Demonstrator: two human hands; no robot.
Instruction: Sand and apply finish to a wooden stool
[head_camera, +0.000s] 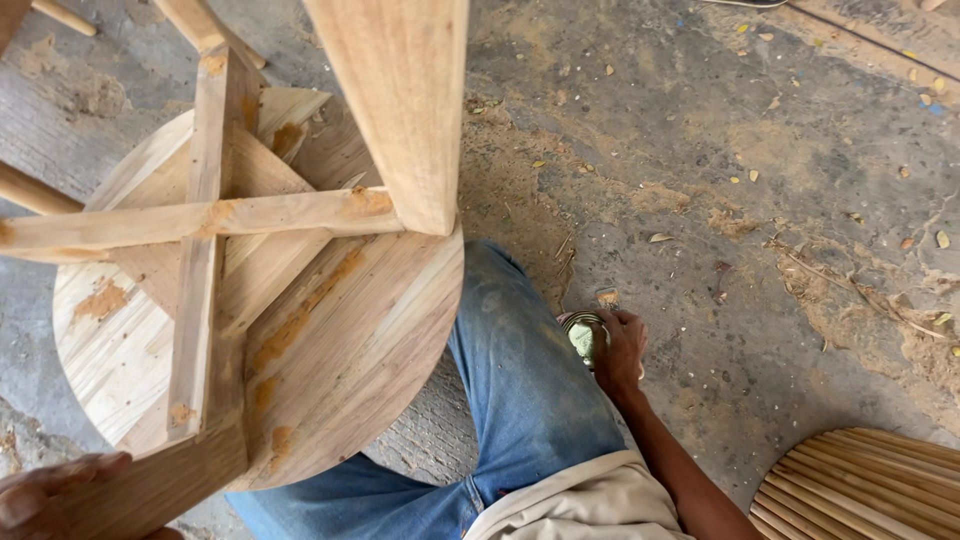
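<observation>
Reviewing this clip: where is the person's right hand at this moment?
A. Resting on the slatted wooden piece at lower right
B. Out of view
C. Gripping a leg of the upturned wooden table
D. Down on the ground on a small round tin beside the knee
D: the right hand rests on a small round tin on the ground, while the left hand is at the upturned wooden table.

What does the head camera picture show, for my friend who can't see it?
A person sits on dusty ground beside an upside-down round wooden table. The left hand rests on a table leg, while the right hand reaches down to a small round tin on the ground.
</observation>
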